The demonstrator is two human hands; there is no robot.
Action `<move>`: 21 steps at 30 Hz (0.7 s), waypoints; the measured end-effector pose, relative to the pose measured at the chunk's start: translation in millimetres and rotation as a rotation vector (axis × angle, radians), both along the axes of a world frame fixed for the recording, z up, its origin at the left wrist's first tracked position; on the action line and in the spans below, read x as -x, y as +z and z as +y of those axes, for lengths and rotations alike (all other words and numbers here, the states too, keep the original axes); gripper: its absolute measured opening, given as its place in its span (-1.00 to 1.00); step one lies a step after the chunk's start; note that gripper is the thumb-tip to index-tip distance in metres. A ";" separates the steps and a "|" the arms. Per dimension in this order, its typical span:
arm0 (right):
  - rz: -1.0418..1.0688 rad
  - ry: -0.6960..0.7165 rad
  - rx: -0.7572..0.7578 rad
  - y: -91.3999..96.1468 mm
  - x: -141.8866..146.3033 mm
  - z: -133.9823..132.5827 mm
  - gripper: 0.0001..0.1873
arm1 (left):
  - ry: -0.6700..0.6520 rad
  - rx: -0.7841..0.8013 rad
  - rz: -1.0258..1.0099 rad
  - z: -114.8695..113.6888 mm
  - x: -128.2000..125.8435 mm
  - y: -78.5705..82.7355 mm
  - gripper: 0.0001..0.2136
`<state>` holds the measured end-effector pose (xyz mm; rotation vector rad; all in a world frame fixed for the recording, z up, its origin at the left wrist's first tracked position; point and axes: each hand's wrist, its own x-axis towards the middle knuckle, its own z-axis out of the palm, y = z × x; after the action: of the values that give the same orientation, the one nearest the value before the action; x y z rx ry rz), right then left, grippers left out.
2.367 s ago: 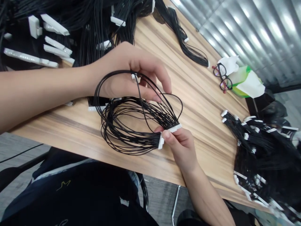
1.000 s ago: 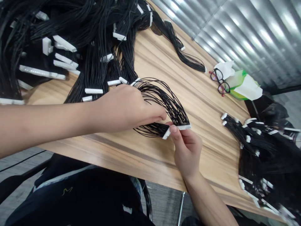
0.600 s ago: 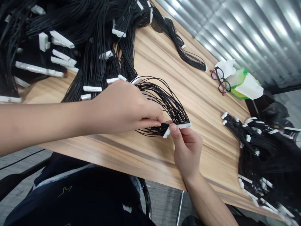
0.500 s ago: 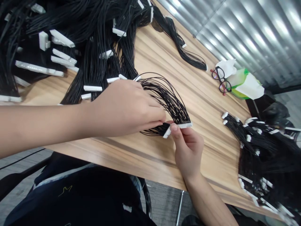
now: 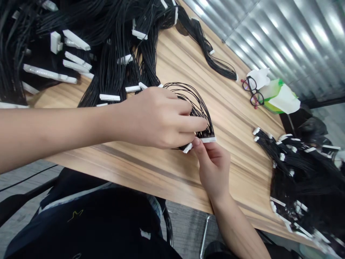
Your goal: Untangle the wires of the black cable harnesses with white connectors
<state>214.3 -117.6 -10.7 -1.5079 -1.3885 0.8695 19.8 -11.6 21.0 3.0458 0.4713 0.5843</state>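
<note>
My right hand [image 5: 212,165] pinches the white connector end of a black wire harness [image 5: 198,102], thumb on top near where two white connector pieces meet. One white connector strip [image 5: 208,139] points right, and a shorter white connector [image 5: 188,148] tilts down to the left. The wires arch up and back toward the left from the strip. My left hand [image 5: 167,120] lies over these wires, its fingers bent among them and one fingertip at the strands just above the strip. Its thumb is hidden.
Large heaps of black wire harnesses with white connectors lie at the upper left [image 5: 107,54] and right [image 5: 302,172] of the wooden table [image 5: 161,165]. Eyeglasses [image 5: 253,92] and a green tissue pack [image 5: 279,97] sit near the corrugated metal wall [image 5: 283,36].
My left hand has moved right along the wires, its fingers now farther out and closer to the connector strip. The right hand keeps its pinch on the connector.
</note>
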 end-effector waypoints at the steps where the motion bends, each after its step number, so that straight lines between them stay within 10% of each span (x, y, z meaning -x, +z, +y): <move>1: -0.011 0.004 -0.002 -0.3 -0.9 -0.1 -0.75 | 0.019 0.021 -0.035 -0.2 1.0 -0.8 -0.57; 9: -0.104 0.083 0.029 -5.5 -6.0 -0.1 -0.66 | -0.064 0.108 -0.058 7.8 5.1 -12.6 -0.66; 15: -0.104 0.049 0.120 -5.2 -10.6 7.5 -0.60 | -0.304 0.618 -0.207 13.3 34.1 15.8 -0.47; 21: -0.142 0.086 0.151 -4.3 -16.4 10.3 -0.61 | -0.228 -0.041 -0.203 35.2 50.3 37.1 -0.60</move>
<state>230.7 -107.3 -15.0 -1.6616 -1.5291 0.9543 -30.5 23.5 58.1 2.9735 0.1053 0.8842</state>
